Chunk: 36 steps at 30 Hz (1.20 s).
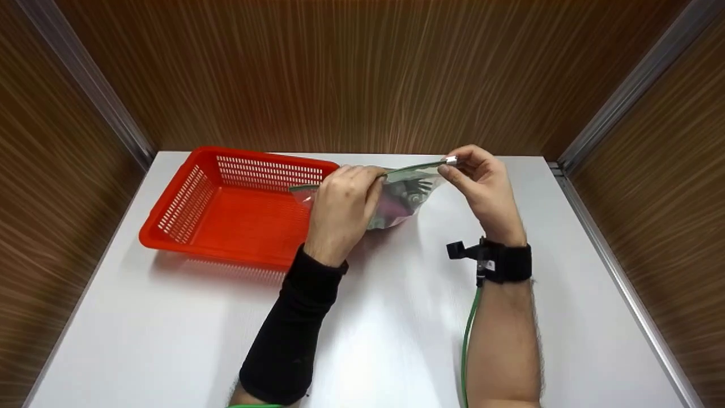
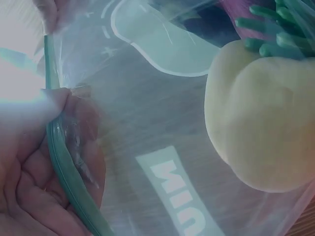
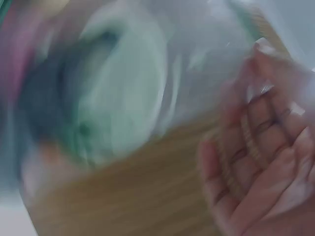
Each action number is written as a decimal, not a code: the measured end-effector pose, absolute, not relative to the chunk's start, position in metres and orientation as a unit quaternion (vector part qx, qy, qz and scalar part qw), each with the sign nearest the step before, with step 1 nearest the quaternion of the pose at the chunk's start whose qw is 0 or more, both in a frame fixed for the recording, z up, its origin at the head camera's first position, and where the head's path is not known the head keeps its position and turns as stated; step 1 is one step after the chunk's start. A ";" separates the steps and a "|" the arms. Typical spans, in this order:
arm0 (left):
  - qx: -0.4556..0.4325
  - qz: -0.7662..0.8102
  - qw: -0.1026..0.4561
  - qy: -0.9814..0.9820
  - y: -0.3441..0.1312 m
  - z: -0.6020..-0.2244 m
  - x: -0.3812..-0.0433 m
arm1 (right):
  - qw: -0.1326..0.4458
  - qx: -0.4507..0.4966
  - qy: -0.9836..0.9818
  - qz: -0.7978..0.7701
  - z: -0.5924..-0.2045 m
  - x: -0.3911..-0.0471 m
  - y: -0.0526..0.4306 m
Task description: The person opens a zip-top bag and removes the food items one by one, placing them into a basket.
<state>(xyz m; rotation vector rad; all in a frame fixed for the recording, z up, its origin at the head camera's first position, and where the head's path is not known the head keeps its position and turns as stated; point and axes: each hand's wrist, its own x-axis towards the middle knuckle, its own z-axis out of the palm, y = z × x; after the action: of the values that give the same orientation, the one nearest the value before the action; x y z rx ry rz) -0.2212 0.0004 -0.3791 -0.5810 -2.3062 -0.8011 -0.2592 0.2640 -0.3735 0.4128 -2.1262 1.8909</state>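
Note:
A clear zip bag [image 1: 396, 212] with a green-edged mouth hangs between both hands over the table. My left hand [image 1: 341, 211] pinches the green zip strip [image 2: 66, 172] near its middle, thumb on one side and fingers behind. At the bag's right top corner my right hand [image 1: 484, 187] pinches the strip by a small white slider [image 1: 451, 161] between thumb and fingers. Inside the bag show a pale yellow rounded thing [image 2: 261, 118], green finger-like pieces [image 2: 275, 29] and something pink and dark. The right wrist view is blurred.
A red plastic basket [image 1: 226, 258] with slotted sides stands behind and left of my left hand, partly overlapped by the bag. White table [image 1: 396, 340] lies beneath. Wood-grain panels [image 1: 362, 73] rise at the back and both sides. A green cable [image 1: 467, 340] runs along my right forearm.

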 end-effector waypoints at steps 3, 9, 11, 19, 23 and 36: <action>-0.216 -0.314 0.304 -0.874 0.001 -0.379 -0.220 | 0.086 0.115 -0.690 0.709 -0.377 -0.263 0.264; -0.208 -0.326 0.293 -0.874 0.002 -0.377 -0.218 | 0.092 0.107 -0.674 0.725 -0.376 -0.263 0.264; -0.206 -0.323 0.289 -0.877 0.003 -0.376 -0.217 | 0.106 0.112 -0.666 0.730 -0.376 -0.264 0.264; -0.225 -0.322 0.288 -0.873 0.012 -0.375 -0.213 | 0.106 0.149 -0.677 0.713 -0.376 -0.261 0.261; -0.238 -0.322 0.282 -0.872 0.020 -0.374 -0.210 | 0.097 0.172 -0.691 0.695 -0.374 -0.258 0.260; -0.236 -0.331 0.305 -0.861 0.044 -0.377 -0.205 | 0.079 0.217 -0.775 0.588 -0.371 -0.253 0.256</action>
<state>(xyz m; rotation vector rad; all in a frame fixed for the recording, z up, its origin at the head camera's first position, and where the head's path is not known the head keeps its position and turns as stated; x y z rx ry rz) -0.2046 0.0439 -0.3775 -0.6248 -2.2804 -0.8769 -0.2531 0.2564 -0.3713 0.6480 -2.3200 1.7594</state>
